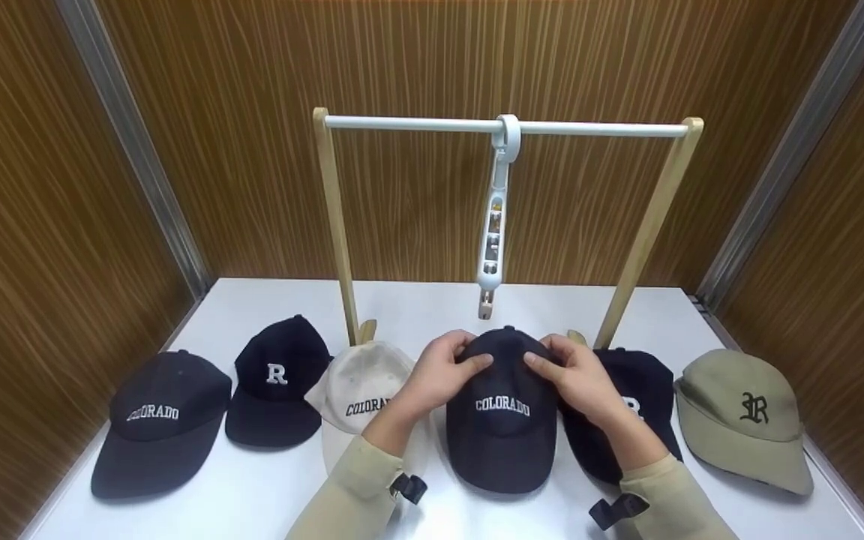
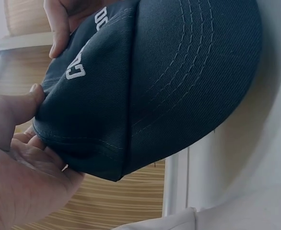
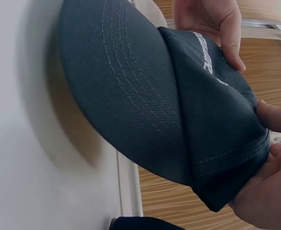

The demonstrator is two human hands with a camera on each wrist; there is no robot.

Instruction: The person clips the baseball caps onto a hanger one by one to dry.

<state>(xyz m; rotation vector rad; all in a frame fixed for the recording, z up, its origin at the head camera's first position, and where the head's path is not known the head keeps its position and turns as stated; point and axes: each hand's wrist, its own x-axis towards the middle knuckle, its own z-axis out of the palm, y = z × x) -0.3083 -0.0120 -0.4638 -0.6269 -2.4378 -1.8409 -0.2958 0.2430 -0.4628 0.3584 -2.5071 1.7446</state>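
Wood-grained walls (image 1: 417, 217), smooth white table (image 1: 274, 296), both hands (image 1: 439, 371) (image 1: 580, 375) clamped on a round-crowned, dark twill cap (image 1: 503, 442).

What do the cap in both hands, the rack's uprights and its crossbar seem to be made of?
Held cap: woven cloth, probably cotton twill, matte; the wrist views show fine ribbing and stitch rows.
Uprights: likely wood, smooth, judging by the pale tan color and rounded ends.
Crossbar: smooth and white; coated metal or plastic, the look leaves it open.
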